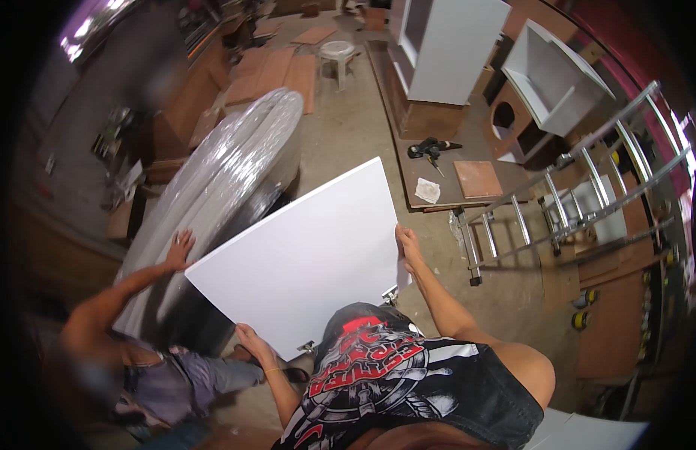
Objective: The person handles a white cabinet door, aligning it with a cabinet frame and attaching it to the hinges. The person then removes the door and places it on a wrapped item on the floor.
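Note:
A white cabinet door [303, 240] is held in front of my body, tilted, with metal hinges [306, 347] along the edge nearest me. My left hand [253, 341] grips its near left edge, fingers curled under the panel. On the right edge, my right hand [409, 247] is closed round the side of the door. The undersides of the fingers are hidden by the panel. A co-worker's hand [180, 251] lies on a plastic-wrapped roll just beyond the door's left corner.
The long wrapped roll [213, 157] stands to the left, beside the co-worker. A low platform [438, 196] at right carries a power drill [432, 148] and a tall white cabinet [456, 52]. An aluminium ladder [524, 221] leans at the right. A white stool [336, 52] stands farther back.

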Action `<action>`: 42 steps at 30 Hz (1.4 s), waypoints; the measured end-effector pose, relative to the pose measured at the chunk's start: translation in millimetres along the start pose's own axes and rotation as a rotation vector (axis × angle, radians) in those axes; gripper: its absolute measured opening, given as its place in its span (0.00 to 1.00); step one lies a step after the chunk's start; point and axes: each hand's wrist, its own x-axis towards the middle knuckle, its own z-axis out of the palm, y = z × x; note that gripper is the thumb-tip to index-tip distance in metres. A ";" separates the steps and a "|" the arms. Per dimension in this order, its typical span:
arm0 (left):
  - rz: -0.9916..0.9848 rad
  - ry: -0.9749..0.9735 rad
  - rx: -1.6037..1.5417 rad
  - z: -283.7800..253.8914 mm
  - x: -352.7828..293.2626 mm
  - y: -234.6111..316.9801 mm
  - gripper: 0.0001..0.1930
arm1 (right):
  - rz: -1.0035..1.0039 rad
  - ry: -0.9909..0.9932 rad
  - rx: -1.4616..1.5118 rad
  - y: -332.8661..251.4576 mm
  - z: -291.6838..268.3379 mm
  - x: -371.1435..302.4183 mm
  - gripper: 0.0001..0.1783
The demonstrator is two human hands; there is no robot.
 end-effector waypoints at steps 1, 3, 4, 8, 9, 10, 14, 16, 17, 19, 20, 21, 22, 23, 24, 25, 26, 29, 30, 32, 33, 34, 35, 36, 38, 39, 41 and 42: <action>-0.012 -0.017 0.015 4.3 9.9 -6.6 0.16 | 0.014 0.025 0.010 -5.5 1.8 3.3 0.21; 0.038 -0.063 0.069 19.2 36.5 -28.1 0.14 | 0.060 0.050 0.021 -15.4 0.4 9.8 0.21; 0.087 -0.121 0.111 33.7 52.0 -36.8 0.14 | 0.039 0.076 0.014 -6.6 -18.0 25.9 0.23; 0.011 -0.128 0.168 87.6 77.8 -30.9 0.15 | 0.150 0.113 0.058 -28.1 -5.0 46.5 0.30; -0.004 -0.116 0.194 94.4 81.6 -32.7 0.15 | 0.137 0.098 0.056 -31.3 -0.5 57.3 0.32; -0.010 -0.106 0.208 107.8 90.0 -32.0 0.15 | 0.108 0.079 0.058 -38.1 7.8 74.5 0.33; 0.009 -0.013 0.207 149.8 132.7 -33.9 0.18 | 0.103 -0.051 0.011 -60.1 52.7 154.0 0.37; -0.051 0.022 0.174 181.4 164.5 -18.9 0.20 | 0.082 -0.087 -0.028 -66.9 80.9 213.5 0.37; -0.014 0.038 0.161 197.2 184.1 -9.9 0.22 | 0.063 -0.105 -0.039 -70.0 98.4 245.3 0.37; -0.012 0.091 0.170 206.3 219.4 1.5 0.25 | 0.058 -0.152 -0.118 -84.2 145.4 273.2 0.35; -0.049 0.135 0.184 197.9 233.4 4.4 0.26 | 0.068 -0.190 -0.190 -109.2 179.6 273.7 0.33; -0.083 0.162 0.192 195.9 247.2 9.6 0.27 | 0.065 -0.214 -0.258 -130.4 208.8 277.6 0.31; -0.069 0.170 0.205 204.6 262.5 16.7 0.28 | 0.028 -0.220 -0.262 -135.8 226.4 299.9 0.32; -0.055 0.179 0.220 211.5 277.5 24.1 0.30 | 0.010 -0.232 -0.294 -141.5 241.2 320.9 0.32; -0.045 0.198 0.235 213.9 292.1 29.9 0.31 | -0.007 -0.250 -0.330 -147.3 261.1 336.8 0.33; -0.042 0.230 0.280 213.4 303.9 31.5 0.32 | -0.017 -0.267 -0.379 -151.8 279.9 345.9 0.33; -0.040 0.261 0.327 212.0 318.4 35.1 0.33 | -0.009 -0.295 -0.399 -157.4 299.8 355.6 0.33; 0.038 0.453 0.453 222.8 357.0 35.4 0.36 | -0.018 -0.440 -0.407 -165.2 353.5 387.6 0.37; 0.066 0.536 0.510 220.1 362.6 30.9 0.38 | -0.002 -0.442 -0.430 -162.5 369.8 387.1 0.36; -0.015 0.497 0.536 202.0 384.7 28.8 0.39 | -0.001 -0.445 -0.476 -174.4 416.4 387.9 0.33; -0.056 0.462 0.536 203.5 396.4 26.2 0.40 | -0.030 -0.461 -0.480 -177.5 436.7 397.7 0.32; -0.101 0.489 0.558 217.7 404.8 29.9 0.41 | -0.049 -0.457 -0.484 -170.9 448.9 416.1 0.32; -0.120 0.503 0.584 231.7 417.4 34.3 0.41 | -0.069 -0.454 -0.488 -165.3 461.1 434.9 0.31; -0.135 0.528 0.614 238.2 432.0 37.5 0.41 | -0.079 -0.450 -0.493 -158.1 475.2 451.8 0.35; -0.185 0.549 0.699 235.5 449.1 38.1 0.41 | -0.120 -0.426 -0.691 -154.8 506.5 461.2 0.40; -0.196 0.571 0.770 236.5 458.2 38.2 0.41 | -0.136 -0.403 -0.785 -147.9 517.1 464.5 0.43; -0.214 0.601 0.912 244.9 476.5 36.6 0.40 | -0.175 -0.379 -0.883 -133.3 537.8 469.9 0.47; -0.265 0.610 0.933 253.2 480.4 35.8 0.39 | -0.194 -0.355 -0.934 -126.8 542.0 475.0 0.49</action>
